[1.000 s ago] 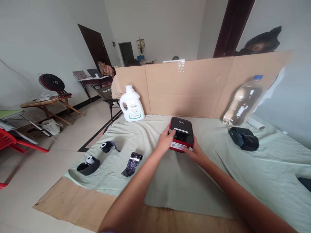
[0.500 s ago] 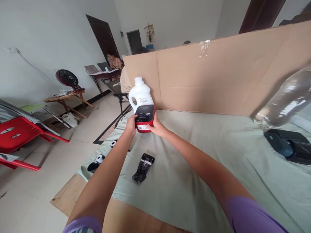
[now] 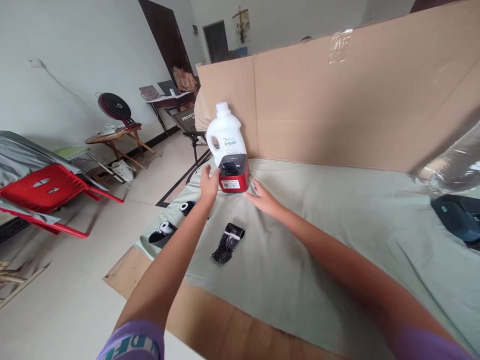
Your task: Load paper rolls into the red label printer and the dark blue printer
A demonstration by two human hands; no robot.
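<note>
A wooden table (image 3: pixel 225 320), mostly under green cloth (image 3: pixel 318 200), has cardboard (image 3: pixel 300 120) along its far edge. Near its far left corner, a white jug (image 3: pixel 228 135) stands behind a printer (image 3: pixel 234 175). The left hand (image 3: pixel 210 186) and right hand (image 3: pixel 264 200) flank the printer, fingers spread, gripping nothing; a stray push could topple the jug.

Over the last second I have carried the red-and-black device (image 3: pixel 234 183) from well right of the white jug (image 3: pixel 227 134) to just in front of it, left of the frame's centre. My left hand (image 3: pixel 209 186) and right hand (image 3: pixel 264 201) have loosened their grip. My view has swung, pushing the clear bottle (image 3: pixel 452 162) to the right edge.
</note>
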